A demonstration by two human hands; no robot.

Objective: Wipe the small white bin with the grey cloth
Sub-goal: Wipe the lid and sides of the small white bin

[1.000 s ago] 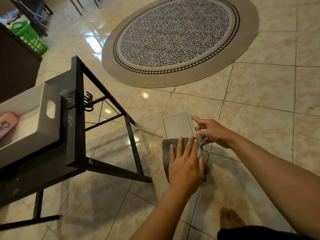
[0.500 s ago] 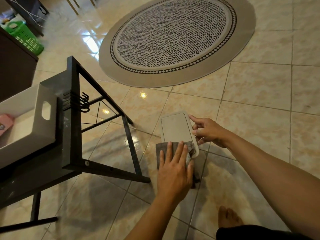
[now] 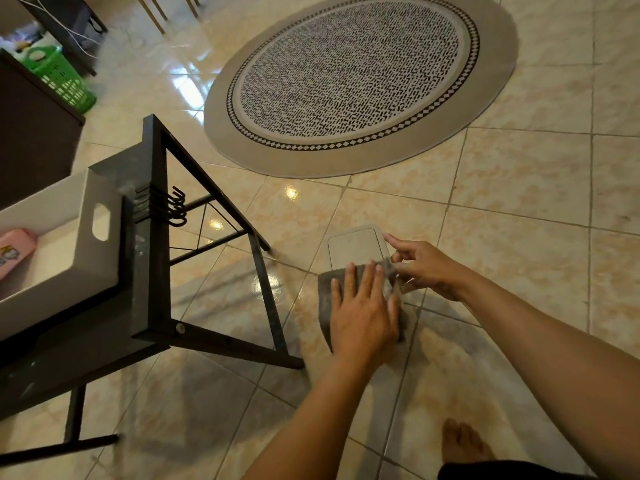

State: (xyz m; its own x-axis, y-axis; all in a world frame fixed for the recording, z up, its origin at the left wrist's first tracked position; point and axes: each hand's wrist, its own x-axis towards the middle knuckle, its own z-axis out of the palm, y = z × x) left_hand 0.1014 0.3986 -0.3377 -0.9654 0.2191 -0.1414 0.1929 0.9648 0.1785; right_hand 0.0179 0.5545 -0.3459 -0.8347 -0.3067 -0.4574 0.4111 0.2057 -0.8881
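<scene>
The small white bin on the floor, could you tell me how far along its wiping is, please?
Done: the grey cloth is already on the small white bin. In hand: the left hand presses the cloth flat over the near part while the right hand steadies the edge. Left: the far part lies uncovered; whether it has been wiped cannot be told.

No readable text anywhere. Only candidate is the pink bottle [image 3: 14,249] in the white tray [image 3: 100,199] at left edge: it carries a small printed graphic, too blurred and cropped to make out any letters. No labels, brands, numbers or signs legible on anything else in frame.
</scene>
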